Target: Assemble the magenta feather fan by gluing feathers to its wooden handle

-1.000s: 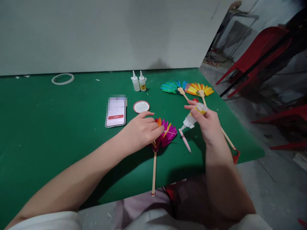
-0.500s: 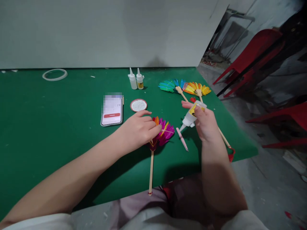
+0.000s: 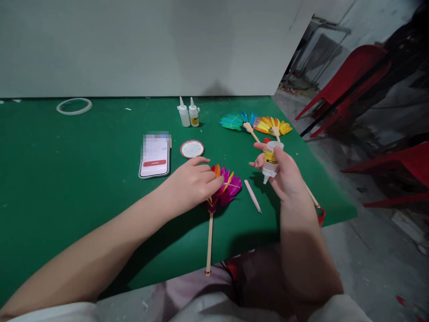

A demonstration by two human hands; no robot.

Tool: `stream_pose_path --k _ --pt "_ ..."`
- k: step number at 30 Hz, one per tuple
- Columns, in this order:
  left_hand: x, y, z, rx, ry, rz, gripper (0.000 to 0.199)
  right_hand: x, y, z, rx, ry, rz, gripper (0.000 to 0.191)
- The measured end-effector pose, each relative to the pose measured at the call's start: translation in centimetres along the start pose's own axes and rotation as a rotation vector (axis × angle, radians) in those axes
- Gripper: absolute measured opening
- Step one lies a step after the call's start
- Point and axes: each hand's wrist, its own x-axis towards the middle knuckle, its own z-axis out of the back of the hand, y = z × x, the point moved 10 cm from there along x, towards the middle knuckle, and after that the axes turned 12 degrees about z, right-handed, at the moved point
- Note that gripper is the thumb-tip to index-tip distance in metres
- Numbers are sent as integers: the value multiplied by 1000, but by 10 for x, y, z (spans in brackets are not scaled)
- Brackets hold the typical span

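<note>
My left hand point(image 3: 196, 183) rests on the magenta and orange feather fan point(image 3: 231, 188), fingers pinched on its feathers. The fan's wooden stick points down to the table's front edge. My right hand point(image 3: 284, 172) is closed round a glue bottle point(image 3: 271, 160) with a yellow label, its nozzle downward. Pink tweezers point(image 3: 252, 196) lie between the fan and my right hand. Beyond them are a blue-green fan point(image 3: 236, 121) and a yellow-orange fan point(image 3: 275, 127), whose stick is partly hidden behind my right hand.
On the green table point(image 3: 83, 179) are a phone point(image 3: 155, 158), a round white dish point(image 3: 192, 149), two small bottles point(image 3: 189, 115) and a clear ring point(image 3: 74, 107). Red chairs point(image 3: 358, 76) stand right of the table.
The glue bottle has turned from a slant toward the tweezers to nearly upright, nozzle down, and its tip is now away from them. My left hand stays on the fan. The view has shifted slightly.
</note>
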Motion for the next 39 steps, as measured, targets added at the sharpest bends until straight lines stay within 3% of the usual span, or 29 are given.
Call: stream_pose_path --k 4,11,17,25,29,32,34,39 --pt "-1 0 -2 1 12 -3 22 -1 -4 7 -136 -9 0 29" --pt "-3 2 -6 3 -5 13 23 -3 1 12 -385 -51 5 30" --pt "0 0 -2 22 8 -4 23 -7 13 -3 -168 82 26 39" --pt "2 -1 -1 1 29 -5 25 -4 20 10 -261 7 86 25" --pt "1 -3 4 -22 -10 -28 22 -2 21 20 -262 -128 122 23" --pt "1 -6 14 -47 -68 -41 21 -3 38 36 -230 -337 212 22" --pt "1 -5 24 -47 -134 -24 18 0 52 35 -197 -372 245 27" --pt "0 -7 43 -45 -289 11 18 19 61 -20 15 -47 106 42"
